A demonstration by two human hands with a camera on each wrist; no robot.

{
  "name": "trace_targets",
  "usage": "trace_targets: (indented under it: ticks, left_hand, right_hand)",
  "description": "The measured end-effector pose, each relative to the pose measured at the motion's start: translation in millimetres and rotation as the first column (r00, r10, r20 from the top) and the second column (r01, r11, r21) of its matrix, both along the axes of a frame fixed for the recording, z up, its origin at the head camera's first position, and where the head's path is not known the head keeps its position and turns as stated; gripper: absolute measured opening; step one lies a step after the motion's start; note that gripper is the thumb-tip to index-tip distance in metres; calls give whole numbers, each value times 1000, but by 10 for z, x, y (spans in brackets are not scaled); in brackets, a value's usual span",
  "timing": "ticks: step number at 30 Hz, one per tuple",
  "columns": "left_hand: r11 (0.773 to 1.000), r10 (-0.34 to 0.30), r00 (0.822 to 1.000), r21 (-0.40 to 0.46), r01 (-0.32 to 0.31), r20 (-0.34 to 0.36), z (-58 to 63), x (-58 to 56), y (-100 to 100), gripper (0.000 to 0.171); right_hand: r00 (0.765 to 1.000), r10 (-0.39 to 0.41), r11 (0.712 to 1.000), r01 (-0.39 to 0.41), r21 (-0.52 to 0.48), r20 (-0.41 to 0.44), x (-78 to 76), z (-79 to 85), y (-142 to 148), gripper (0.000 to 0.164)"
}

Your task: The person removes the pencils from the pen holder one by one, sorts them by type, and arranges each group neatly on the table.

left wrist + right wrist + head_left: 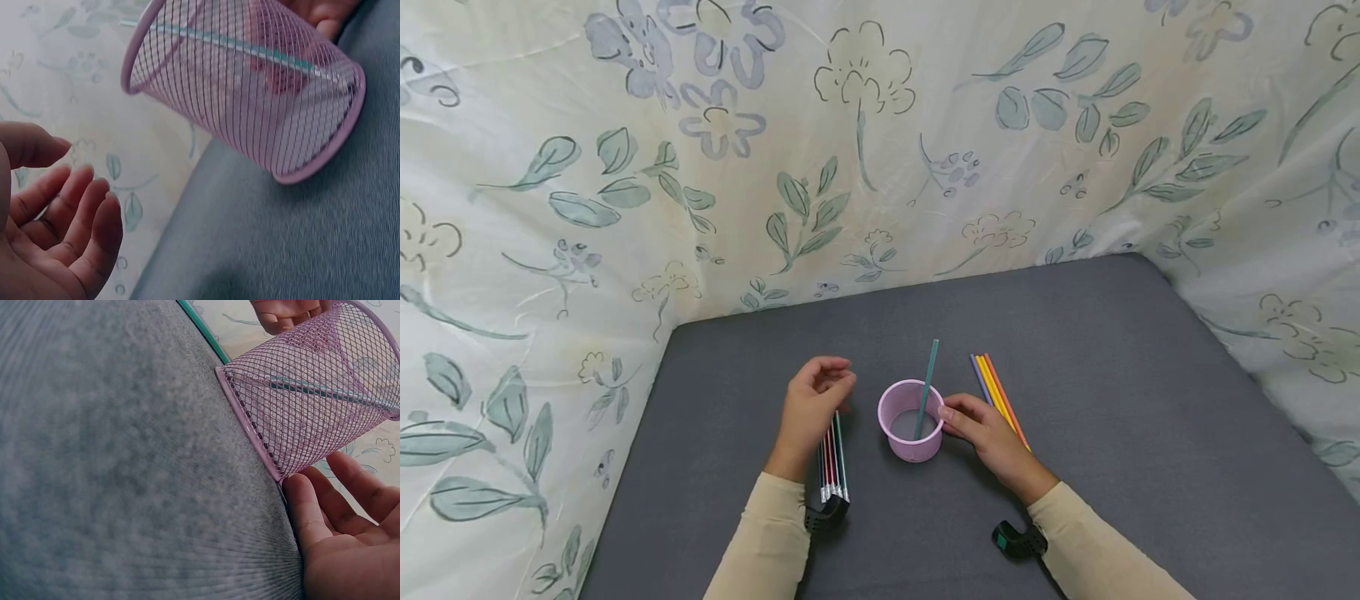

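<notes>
A pink mesh pencil cup (914, 451) stands upright on the grey surface, with one teal pencil (929, 367) leaning inside it. My right hand (1000, 446) is at the cup's right side; in the right wrist view its relaxed fingertips (299, 487) touch the mesh wall near the base. To the left of the cup, my left hand (812, 408) hovers with nothing in it. Its fingers (81, 203) are loosely bent, thumb apart from them. Beneath that hand lies a bunch of pencils (831, 467) with silver ends, partly hidden by the hand and wrist.
Several purple, yellow and orange pencils (992, 383) lie side by side right of the cup, partly behind the right hand. A floral cloth (880, 208) hangs behind and at both sides of the grey table (1112, 375). Black bands (1018, 542) sit at both wrists.
</notes>
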State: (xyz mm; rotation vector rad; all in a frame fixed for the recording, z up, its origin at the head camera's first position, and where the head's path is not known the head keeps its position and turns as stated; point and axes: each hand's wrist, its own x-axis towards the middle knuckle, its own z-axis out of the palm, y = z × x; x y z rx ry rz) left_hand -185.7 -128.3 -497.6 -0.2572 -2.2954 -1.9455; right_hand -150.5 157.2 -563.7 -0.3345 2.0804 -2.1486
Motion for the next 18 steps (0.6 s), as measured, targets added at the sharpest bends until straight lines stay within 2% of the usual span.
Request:
trace_targets:
  ticks: [5, 12, 18]
  left_hand:
    - [999, -34, 999, -40, 32, -33, 33, -2, 88, 26]
    - [996, -85, 994, -18, 84, -73, 80, -29, 223, 24]
    - [993, -115, 989, -35, 113, -91, 130, -47, 363, 25]
  right_hand:
    - [1000, 0, 1000, 0, 9, -10, 0, -8, 4, 36]
    - [1000, 0, 1000, 0, 17, -15, 6, -3, 11, 35]
    - [1000, 8, 1000, -8, 15, -15, 4, -13, 17, 36]
